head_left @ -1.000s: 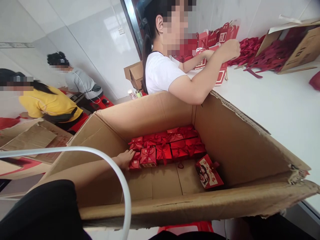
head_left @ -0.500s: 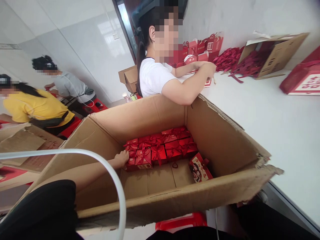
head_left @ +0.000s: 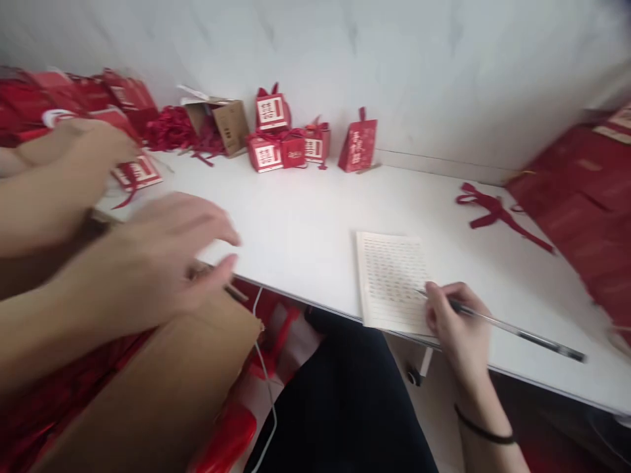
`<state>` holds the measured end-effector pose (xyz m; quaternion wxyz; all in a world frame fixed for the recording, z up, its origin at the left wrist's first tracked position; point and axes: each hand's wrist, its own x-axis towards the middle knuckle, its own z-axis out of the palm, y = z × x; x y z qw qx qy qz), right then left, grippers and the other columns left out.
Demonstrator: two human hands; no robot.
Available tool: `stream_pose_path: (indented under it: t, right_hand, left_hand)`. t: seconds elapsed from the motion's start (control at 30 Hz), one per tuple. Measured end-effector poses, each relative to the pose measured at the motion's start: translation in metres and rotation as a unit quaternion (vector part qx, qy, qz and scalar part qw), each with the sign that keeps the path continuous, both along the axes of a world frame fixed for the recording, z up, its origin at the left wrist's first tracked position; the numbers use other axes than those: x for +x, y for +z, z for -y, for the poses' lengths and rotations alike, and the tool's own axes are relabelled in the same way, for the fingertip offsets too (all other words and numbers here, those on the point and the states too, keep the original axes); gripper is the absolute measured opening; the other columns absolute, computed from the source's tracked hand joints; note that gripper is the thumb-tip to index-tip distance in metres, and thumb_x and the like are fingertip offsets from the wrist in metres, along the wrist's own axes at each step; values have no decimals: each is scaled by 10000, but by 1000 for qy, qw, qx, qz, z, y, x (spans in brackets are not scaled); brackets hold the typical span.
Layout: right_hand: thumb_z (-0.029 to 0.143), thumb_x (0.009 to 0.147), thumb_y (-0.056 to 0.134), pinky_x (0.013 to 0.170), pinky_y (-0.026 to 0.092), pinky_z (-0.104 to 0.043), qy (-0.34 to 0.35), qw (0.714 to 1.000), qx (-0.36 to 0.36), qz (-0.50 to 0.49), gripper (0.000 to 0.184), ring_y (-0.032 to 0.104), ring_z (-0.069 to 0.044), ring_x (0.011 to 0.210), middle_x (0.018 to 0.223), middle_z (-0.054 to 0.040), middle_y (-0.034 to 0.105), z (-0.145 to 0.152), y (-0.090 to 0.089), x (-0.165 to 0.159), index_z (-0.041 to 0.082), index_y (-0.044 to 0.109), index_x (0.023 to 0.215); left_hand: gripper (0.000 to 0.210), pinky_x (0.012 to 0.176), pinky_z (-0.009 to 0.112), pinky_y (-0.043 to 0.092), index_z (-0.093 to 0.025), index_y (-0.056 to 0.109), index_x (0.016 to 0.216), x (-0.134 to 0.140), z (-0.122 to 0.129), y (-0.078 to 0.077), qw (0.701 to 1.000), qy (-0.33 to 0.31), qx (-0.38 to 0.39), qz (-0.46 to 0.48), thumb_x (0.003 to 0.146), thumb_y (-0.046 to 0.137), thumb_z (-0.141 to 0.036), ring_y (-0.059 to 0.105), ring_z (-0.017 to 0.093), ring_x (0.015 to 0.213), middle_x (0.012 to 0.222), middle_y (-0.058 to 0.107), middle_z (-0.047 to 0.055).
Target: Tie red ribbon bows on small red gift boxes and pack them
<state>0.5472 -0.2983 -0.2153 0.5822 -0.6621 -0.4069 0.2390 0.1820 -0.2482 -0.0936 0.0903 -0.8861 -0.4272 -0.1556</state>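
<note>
In the head view my right hand grips a slim pen with a clear barrel and black end. Its tip is at a small lined notepad, whose page carries several rows of handwriting. A dark band circles the right wrist. My left hand, blurred by motion, hangs over the cardboard box near the table edge. Its thumb and fingers are apart, and nothing shows between them. Red boxes lie inside the cardboard box, partly hidden by my left arm.
At the left, another person's hands are near a red box. Along the wall of the white table stand red gift boxes and a carton of ribbons. Loose ribbon and a large red pile lie right.
The view has swung right, from the carton to the table. My left hand has come up from the red boxes inside it. My right hand with the pen is now in view.
</note>
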Motion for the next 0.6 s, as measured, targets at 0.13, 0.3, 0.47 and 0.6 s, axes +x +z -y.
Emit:
stream_pose_path:
  t: [0.13, 0.3, 0.47, 0.6]
  right_hand:
    - [427, 763, 666, 402, 293, -213, 29, 999, 10, 15, 310, 375, -79, 402, 503, 43, 473, -5, -5, 0, 189, 487, 675]
    - [442, 776, 630, 447, 327, -219, 45, 999, -9, 10, 346, 408, -94, 455, 524, 32, 483, -5, -1, 3, 192, 437, 636]
    - [422, 784, 601, 450, 298, -216, 57, 997, -33, 31, 383, 376, -91, 453, 490, 35, 452, -8, 3, 10, 196, 375, 572]
    - [344, 772, 554, 431, 248, -212, 54, 993, -84, 59, 372, 308, -82, 440, 454, 51, 373, -11, 5, 13, 198, 309, 534]
  left_hand:
    - [244, 1080, 406, 364, -165, 623, 1015, 128, -19, -29, 961, -263, -38, -74, 840, 462, -220, 477, 241, 1212, 1150, 606, 77]
    - [407, 1121, 446, 294, -138, 550, 1207, 174, -43, -69, 933, -293, -181, -106, 830, 541, -288, 380, 289, 1318, 1354, 490, 135]
    - [458, 1091, 404, 356, -239, 505, 1277, 164, -51, -74, 926, -238, -270, -112, 824, 533, -302, 420, 254, 1296, 1415, 439, 55]
    - [452, 1073, 384, 382, -244, 523, 1260, 164, -50, -75, 926, -230, -277, -114, 812, 545, -301, 434, 246, 1286, 1403, 455, 40]
